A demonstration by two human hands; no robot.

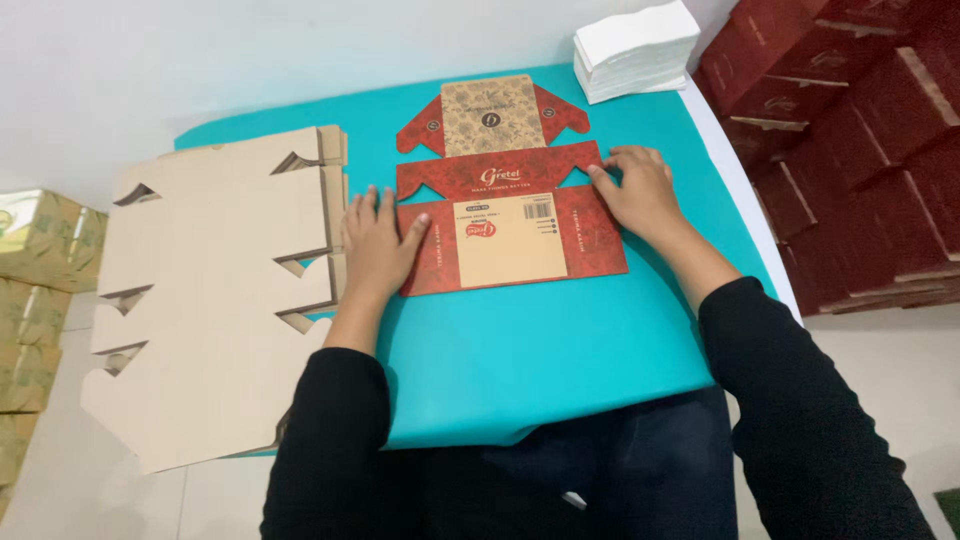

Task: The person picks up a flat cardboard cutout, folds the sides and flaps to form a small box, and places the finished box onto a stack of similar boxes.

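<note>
One flat red box blank (510, 215) on the teal table (520, 360), one stack of plain brown blanks (210, 290) at left, one white paper pile (635, 48) far right, two hands.

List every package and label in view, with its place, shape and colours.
Flat box blank: table centre, under both hands, red with tan panels.
Label panel: middle of the blank, tan rectangle with a small barcode patch.
Plain blanks: stack at table's left edge, tan, notched.
Red boxes: stacked at right, dark red.
White sheets: stack at far right corner of the table.
Yellowish cartons: far left, stacked.
</note>
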